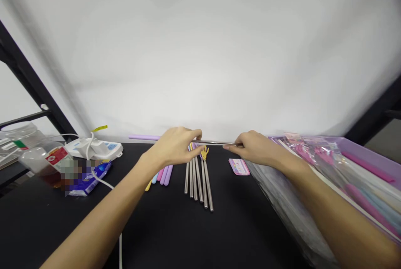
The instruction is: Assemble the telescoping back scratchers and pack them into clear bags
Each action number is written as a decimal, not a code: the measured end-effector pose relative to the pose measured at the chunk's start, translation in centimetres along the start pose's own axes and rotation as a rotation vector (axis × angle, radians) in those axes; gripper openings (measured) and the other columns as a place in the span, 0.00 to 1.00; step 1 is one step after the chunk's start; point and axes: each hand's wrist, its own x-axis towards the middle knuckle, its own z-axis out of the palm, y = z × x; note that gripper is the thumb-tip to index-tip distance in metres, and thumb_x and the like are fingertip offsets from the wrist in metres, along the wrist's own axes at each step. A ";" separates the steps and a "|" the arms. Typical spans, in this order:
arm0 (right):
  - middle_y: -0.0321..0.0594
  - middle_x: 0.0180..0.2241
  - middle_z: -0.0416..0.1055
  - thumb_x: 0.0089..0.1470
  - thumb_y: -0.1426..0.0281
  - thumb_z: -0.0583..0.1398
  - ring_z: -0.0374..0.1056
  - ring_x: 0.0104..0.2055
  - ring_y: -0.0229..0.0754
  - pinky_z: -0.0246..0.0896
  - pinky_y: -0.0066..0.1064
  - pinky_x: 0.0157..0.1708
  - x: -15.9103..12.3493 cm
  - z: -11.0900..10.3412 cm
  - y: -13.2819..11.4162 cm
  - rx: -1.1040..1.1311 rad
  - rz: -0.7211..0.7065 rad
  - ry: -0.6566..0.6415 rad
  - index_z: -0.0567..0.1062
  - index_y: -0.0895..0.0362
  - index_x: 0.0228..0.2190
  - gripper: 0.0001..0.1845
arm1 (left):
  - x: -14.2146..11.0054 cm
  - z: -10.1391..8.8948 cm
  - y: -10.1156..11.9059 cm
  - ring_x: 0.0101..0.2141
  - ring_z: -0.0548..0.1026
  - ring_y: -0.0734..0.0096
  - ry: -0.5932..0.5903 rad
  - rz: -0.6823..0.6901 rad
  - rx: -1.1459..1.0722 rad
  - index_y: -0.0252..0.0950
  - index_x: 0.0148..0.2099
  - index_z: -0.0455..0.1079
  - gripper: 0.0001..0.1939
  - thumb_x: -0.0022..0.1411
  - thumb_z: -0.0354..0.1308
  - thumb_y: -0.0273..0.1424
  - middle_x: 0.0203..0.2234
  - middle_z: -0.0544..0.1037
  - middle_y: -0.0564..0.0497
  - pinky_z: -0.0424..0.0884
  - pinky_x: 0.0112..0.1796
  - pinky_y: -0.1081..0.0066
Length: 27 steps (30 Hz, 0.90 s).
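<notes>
Steel straw (pixel 216 142) spans level between your hands. It looks stiff, light and smooth, so it could slip, and it is best held near its ends. Your left hand (pixel 175 145) and right hand (pixel 255 148) each pinch one end in their fingertips, near the far edge of the table (pixel 156 235). Below it lie a row of steel tubes (pixel 199 183), a yellow hand-shaped topper (pixel 204 152), pastel tubes (pixel 165 175) and a pink card (pixel 239 166). A purple bin (pixel 369 156) of packaged items crowds the right edge.
</notes>
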 end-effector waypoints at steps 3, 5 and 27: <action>0.36 0.15 0.57 0.58 0.52 0.52 0.53 0.20 0.40 0.41 0.34 0.25 -0.3 -0.9 1.6 -0.080 0.082 0.051 0.62 0.53 0.13 0.28 | -0.4 -0.3 -1.5 0.24 0.70 0.67 0.012 -0.052 0.019 0.35 0.41 0.72 0.21 0.66 0.49 0.47 0.21 0.72 0.51 0.57 0.27 0.70; 0.35 0.14 0.53 0.57 0.50 0.53 0.50 0.19 0.39 0.40 0.34 0.25 -0.6 -1.7 2.6 -0.115 0.140 0.061 0.63 0.52 0.12 0.29 | -0.8 -0.9 -2.6 0.23 0.69 0.67 0.020 -0.092 0.070 0.35 0.37 0.73 0.20 0.65 0.50 0.46 0.20 0.72 0.50 0.57 0.27 0.70; 0.47 0.21 0.72 0.60 0.48 0.48 0.65 0.23 0.44 0.50 0.33 0.25 0.7 0.0 1.9 -0.054 0.111 -0.074 0.71 0.56 0.17 0.31 | 0.0 -1.3 -1.2 0.21 0.66 0.70 0.173 -0.122 0.257 0.35 0.25 0.69 0.32 0.73 0.34 0.43 0.20 0.73 0.48 0.46 0.26 0.67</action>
